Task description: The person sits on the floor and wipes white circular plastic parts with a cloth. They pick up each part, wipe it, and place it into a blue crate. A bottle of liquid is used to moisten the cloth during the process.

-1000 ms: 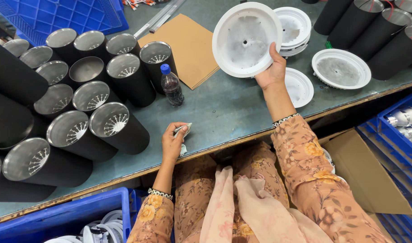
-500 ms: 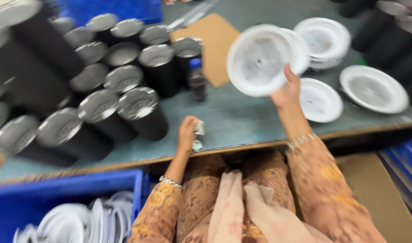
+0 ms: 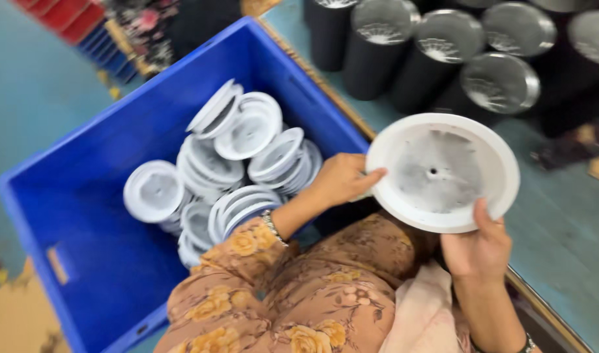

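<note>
A round white dish-shaped part (image 3: 443, 171) with a small centre hole is held over my lap, at the table's edge. My right hand (image 3: 477, 247) grips its lower rim, thumb on the inside. My left hand (image 3: 342, 178) holds its left rim. Just left of my left hand stands a large blue crate (image 3: 84, 196) holding several similar white round parts (image 3: 237, 163), stacked and leaning.
Several black cylinders (image 3: 437, 52) with shiny metal tops stand on the green table (image 3: 567, 216) behind the dish. The table's wooden edge (image 3: 541, 307) runs diagonally past my right arm. Floor lies at the left, with red and blue bins at top left.
My view has swung left and down to the blue crate. My right hand brought the white dish down from above the table, and my left hand left the small item and took the dish's rim.
</note>
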